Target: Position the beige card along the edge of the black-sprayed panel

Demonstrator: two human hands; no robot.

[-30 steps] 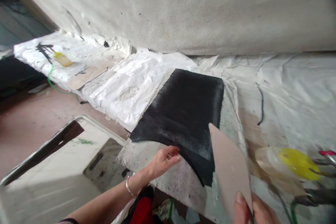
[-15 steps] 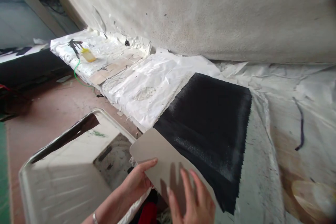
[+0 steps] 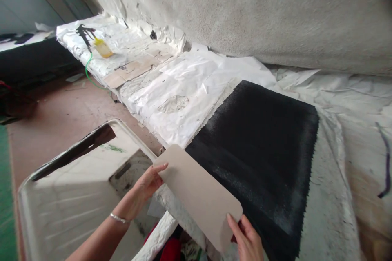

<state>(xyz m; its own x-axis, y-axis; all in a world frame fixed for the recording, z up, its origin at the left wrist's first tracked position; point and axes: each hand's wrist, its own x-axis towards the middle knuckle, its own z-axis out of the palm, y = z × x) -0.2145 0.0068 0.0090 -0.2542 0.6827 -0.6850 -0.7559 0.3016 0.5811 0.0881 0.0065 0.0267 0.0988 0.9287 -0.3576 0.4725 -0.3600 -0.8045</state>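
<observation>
A flat beige panel with rounded corners (image 3: 196, 195) is held between my two hands, tilted over the near edge of the bench. My left hand (image 3: 150, 181) grips its left end, thumb on top and fingers underneath. At the right end my right hand (image 3: 246, 236) pinches the edge, thumb on the upper face. Just beyond the panel lies a black sheet (image 3: 260, 151) with a ragged edge and pale dusty patches. What the panel is made of I cannot tell.
A large pale plastic tub (image 3: 73, 208) stands at the lower left. Wrinkled white sheeting (image 3: 183, 85) covers the bench; a spray gun (image 3: 85, 34) with a yellow bottle (image 3: 102, 47) and green hose (image 3: 88, 71) rests at its far end. A dark strip (image 3: 385, 159) lies far right.
My right hand has moved from over the panel's face to its right end and now grips the edge. The left hand has shifted up and left along the panel. The view has moved slightly.
</observation>
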